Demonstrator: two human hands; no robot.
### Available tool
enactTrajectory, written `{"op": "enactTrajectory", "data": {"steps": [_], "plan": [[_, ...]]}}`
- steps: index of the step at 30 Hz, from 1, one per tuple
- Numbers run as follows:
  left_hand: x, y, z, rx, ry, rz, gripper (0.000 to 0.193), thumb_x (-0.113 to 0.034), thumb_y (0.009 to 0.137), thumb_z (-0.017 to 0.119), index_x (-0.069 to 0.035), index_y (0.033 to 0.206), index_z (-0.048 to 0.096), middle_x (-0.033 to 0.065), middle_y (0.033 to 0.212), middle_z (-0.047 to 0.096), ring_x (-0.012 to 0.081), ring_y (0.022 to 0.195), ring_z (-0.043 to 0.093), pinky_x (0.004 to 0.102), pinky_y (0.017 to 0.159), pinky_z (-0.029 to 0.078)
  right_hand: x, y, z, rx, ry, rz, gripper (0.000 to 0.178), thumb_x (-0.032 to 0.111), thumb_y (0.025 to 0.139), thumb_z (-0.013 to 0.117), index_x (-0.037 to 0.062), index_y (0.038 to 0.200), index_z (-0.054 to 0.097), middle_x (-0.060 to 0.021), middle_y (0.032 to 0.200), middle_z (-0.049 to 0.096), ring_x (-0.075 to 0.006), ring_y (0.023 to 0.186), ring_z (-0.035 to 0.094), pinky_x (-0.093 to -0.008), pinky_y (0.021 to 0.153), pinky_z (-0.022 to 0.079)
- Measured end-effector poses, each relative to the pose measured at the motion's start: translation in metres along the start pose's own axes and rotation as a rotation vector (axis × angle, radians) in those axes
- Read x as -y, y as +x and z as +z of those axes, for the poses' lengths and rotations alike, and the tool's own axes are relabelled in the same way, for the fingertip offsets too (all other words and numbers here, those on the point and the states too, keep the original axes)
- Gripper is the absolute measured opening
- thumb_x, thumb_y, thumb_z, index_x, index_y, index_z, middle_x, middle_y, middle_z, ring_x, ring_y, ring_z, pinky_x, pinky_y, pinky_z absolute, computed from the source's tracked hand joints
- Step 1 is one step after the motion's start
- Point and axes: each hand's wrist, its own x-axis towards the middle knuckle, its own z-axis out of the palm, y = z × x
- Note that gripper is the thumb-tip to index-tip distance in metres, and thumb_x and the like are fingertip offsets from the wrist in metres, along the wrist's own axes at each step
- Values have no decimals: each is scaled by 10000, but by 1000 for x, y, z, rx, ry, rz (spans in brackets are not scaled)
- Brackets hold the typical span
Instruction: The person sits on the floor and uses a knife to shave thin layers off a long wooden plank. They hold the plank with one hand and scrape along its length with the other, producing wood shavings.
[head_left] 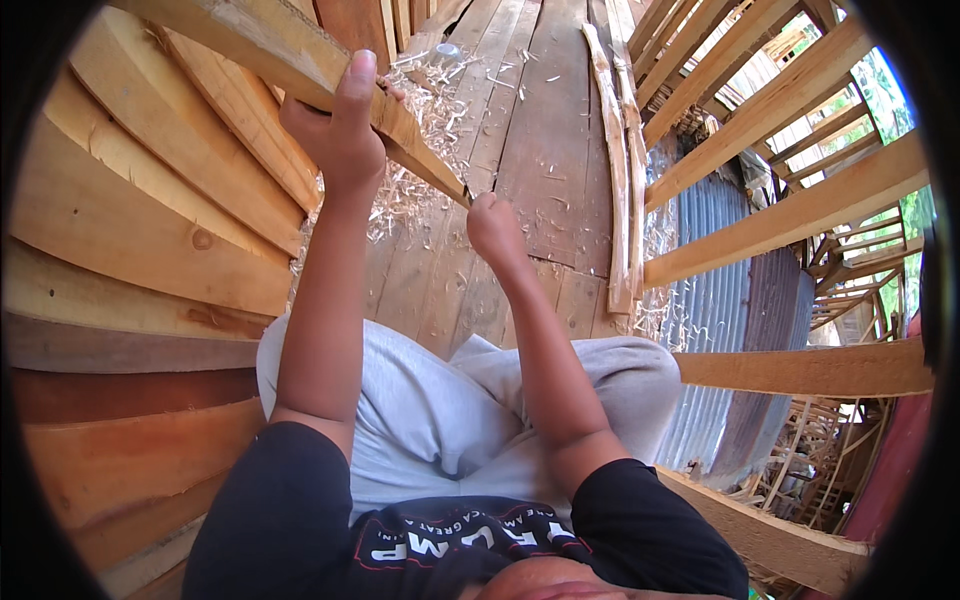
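A long squared length of timber (262,45) slants from the upper left down toward the middle, its nearer end narrowing. My left hand (345,125) is wrapped round it, thumb lying along the upper face and the other fingers mostly hidden behind. At the narrow end my right hand (495,228) is closed in a fist. A small dark edge shows beside its knuckles, but what the fist grips is hidden. Both arms reach forward over my crossed legs in grey trousers (420,410).
Pale wood shavings (425,125) are heaped on the plank floor (545,170). Tall boards (150,235) line my left side. Two long strips of wood (612,170) lie to the right, beside slanted wooden rails (780,225) and corrugated metal sheeting (712,290). A small round greyish object (446,52) sits among the shavings.
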Motion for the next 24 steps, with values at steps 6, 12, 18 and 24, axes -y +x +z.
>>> {"op": "enactTrajectory", "data": {"steps": [6, 12, 18, 24], "plan": [[8, 2, -12, 26, 94, 58, 235, -188, 821, 631, 29, 859, 548, 99, 636, 572, 183, 537, 577, 308, 544, 496, 22, -12, -11, 58, -111, -31, 579, 333, 920, 268, -109, 949, 642, -355, 1007, 603, -500, 1002, 573, -495, 920, 433], [0, -4, -4, 14, 52, 8, 195, -139, 820, 630, 26, 873, 540, 86, 647, 571, 180, 579, 595, 312, 576, 494, -10, -4, -2, -4, -158, 5, 557, 325, 912, 290, -107, 950, 639, -353, 1017, 602, -498, 1008, 573, -498, 914, 436], [-9, 0, -8, 30, 23, 3, 208, -144, 814, 644, 29, 872, 544, 94, 652, 581, 172, 564, 591, 298, 539, 491, 10, -8, -11, 136, -229, -38, 461, 251, 900, 349, -92, 970, 647, -320, 1034, 617, -457, 1023, 588, -485, 893, 457], [-3, -3, 8, 15, -47, -28, 210, -152, 814, 644, 27, 860, 545, 96, 638, 585, 172, 541, 589, 290, 542, 488, -102, 42, 13, 139, -233, 39, 364, 167, 883, 372, -95, 871, 626, -308, 939, 621, -433, 869, 610, -485, 796, 469]]}}
